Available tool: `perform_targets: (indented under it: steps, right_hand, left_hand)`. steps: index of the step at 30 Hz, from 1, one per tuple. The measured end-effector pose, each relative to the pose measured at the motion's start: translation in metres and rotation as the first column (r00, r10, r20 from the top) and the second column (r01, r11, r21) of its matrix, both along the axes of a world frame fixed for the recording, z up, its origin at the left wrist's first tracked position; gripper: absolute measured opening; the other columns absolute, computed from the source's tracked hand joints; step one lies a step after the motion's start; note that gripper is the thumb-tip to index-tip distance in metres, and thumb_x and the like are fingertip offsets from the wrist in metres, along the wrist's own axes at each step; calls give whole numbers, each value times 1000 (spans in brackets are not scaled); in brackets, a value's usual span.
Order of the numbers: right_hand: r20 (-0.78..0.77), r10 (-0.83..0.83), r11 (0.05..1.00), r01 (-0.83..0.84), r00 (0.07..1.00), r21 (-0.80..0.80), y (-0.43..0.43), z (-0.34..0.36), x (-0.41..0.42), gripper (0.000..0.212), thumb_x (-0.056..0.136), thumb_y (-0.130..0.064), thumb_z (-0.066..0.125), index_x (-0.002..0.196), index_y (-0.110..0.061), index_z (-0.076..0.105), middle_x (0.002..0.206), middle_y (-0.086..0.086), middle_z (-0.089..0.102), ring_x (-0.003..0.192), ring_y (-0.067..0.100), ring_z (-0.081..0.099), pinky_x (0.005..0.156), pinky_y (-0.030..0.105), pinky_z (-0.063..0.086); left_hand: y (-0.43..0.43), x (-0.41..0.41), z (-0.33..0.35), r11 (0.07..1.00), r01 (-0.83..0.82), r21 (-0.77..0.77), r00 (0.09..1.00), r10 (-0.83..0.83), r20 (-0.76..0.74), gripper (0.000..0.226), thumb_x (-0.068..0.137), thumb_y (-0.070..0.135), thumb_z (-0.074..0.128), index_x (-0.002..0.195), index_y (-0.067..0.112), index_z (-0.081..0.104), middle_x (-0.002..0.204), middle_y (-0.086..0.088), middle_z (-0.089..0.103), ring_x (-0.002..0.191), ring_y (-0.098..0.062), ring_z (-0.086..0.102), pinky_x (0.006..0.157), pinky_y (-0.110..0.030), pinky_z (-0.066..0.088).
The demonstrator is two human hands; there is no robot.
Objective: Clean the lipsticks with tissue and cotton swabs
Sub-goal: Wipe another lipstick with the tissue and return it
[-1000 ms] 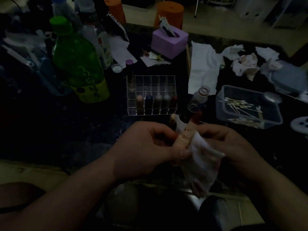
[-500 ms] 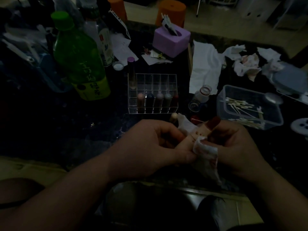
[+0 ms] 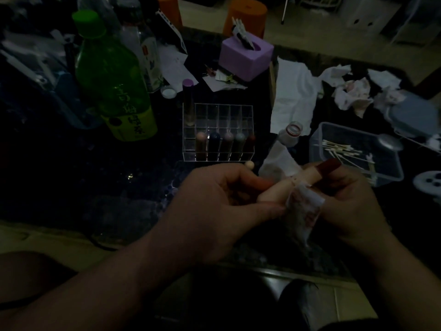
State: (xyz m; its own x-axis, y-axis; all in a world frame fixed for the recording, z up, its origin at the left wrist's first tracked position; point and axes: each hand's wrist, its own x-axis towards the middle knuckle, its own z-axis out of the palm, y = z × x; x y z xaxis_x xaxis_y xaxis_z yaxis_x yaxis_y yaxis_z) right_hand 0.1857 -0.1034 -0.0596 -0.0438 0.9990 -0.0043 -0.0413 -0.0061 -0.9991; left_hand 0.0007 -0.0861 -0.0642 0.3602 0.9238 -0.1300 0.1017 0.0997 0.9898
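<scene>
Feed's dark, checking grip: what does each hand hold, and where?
Left hand grips the lipstick by its pale tube's lower end. Right hand pinches the tissue against the tube, below the bared red tip.

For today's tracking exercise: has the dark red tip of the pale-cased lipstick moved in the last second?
Yes. The dark red lipstick tip has shifted right, toward the clear plastic cotton-swab box.
</scene>
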Motion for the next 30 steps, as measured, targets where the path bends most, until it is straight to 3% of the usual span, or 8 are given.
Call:
perform_targets:
  steps: [2, 6, 8, 15, 20, 25, 27, 30]
  right_hand:
    - [-32, 0, 1000, 0, 999, 2, 0, 3, -1, 34, 47, -63, 84, 69, -37, 77, 71, -9, 75, 66, 4, 72, 59, 17, 55]
    - [-68, 64, 997, -61, 996, 36, -1, 8, -5, 12, 63, -40, 74, 69, -30, 78, 69, -8, 74, 62, 5, 71, 58, 16, 54]
    - [-30, 75, 996, -73, 997, 52, -1, 7, -5, 7, 62, -31, 77, 69, -30, 77, 67, -9, 74, 60, 4, 69, 56, 15, 53]
    - [11, -56, 998, 56, 998, 10, -1, 3, -1, 15, 49, -38, 82, 61, -34, 74, 59, -8, 69, 55, 2, 66, 52, 15, 51]
    - [-57, -62, 997, 59, 996, -42, -1, 1, -5, 43, 36, -68, 86, 59, -32, 74, 58, -8, 69, 55, 2, 66, 51, 15, 51]
    - [-57, -32, 998, 29, 998, -58, -1, 0, -4, 43, 39, -67, 86, 64, -34, 76, 64, -6, 72, 60, 5, 69, 56, 17, 54]
    - [-57, -28, 998, 24, 998, -65, -1, -1, -4, 42, 42, -65, 87, 67, -32, 77, 66, -4, 73, 61, 6, 70, 57, 19, 55]
    - [-52, -8, 998, 5, 999, -68, -2, -1, -3, 42, 46, -63, 87, 68, -29, 77, 65, -1, 72, 55, 10, 68, 50, 20, 54]
  left_hand:
    - [5, -3, 0, 996, 45, -73, 999, -44, 22, 27, 64, 33, 84, 85, 19, 75, 83, -2, 77, 72, -18, 74, 68, -32, 61]
    - [11, -4, 5, 874, 276, -400, 936, -150, 318, 26, 83, 34, 71, 84, 8, 75, 79, -17, 70, 64, -24, 66, 60, -34, 57]
    - [10, -4, 7, 853, 296, -430, 928, -152, 339, 23, 82, 26, 65, 82, 6, 75, 76, -19, 69, 62, -24, 66, 57, -32, 57]
    - [2, 1, 7, 995, 2, -102, 988, 14, 156, 17, 68, 25, 74, 83, 18, 78, 70, -7, 75, 58, -17, 70, 57, -21, 55]
    - [-3, -5, -5, 940, -44, 338, 997, 64, -47, 26, 70, 32, 87, 92, 32, 74, 92, 10, 75, 86, -10, 73, 72, -24, 59]
    - [8, -10, 8, 977, 182, -112, 980, -170, 107, 21, 75, 35, 68, 87, 20, 76, 81, -5, 75, 66, -16, 70, 63, -18, 53]
    - [10, -11, 6, 972, 206, -116, 977, -197, 86, 22, 78, 33, 68, 90, 17, 77, 78, -8, 75, 66, -17, 71, 64, -22, 54]
    - [4, -7, 2, 997, 68, 40, 998, -68, -9, 22, 67, 32, 78, 87, 22, 75, 81, 2, 76, 73, -13, 74, 69, -29, 59]
